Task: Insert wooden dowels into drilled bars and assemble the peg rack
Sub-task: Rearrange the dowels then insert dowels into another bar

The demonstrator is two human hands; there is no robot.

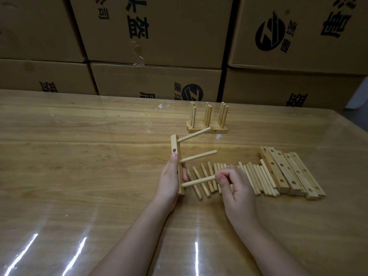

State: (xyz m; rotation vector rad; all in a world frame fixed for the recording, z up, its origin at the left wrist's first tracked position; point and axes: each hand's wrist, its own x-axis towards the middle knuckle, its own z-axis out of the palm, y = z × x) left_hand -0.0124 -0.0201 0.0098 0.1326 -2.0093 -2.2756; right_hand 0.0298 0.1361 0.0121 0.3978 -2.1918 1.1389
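Left hand [171, 180] grips a bar [176, 156] on end on the worktop [79, 156]; right hand [233, 186] pinches the lowest dowel [199, 181] seated in it.

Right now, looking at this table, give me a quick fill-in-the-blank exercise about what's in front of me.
The left hand holds a bar with ___ dowels in it.
The right hand pinches the ___ nearest the person.
Spare bars lie to the ___ of the loose dowels.
Missing words: three; dowel; right.
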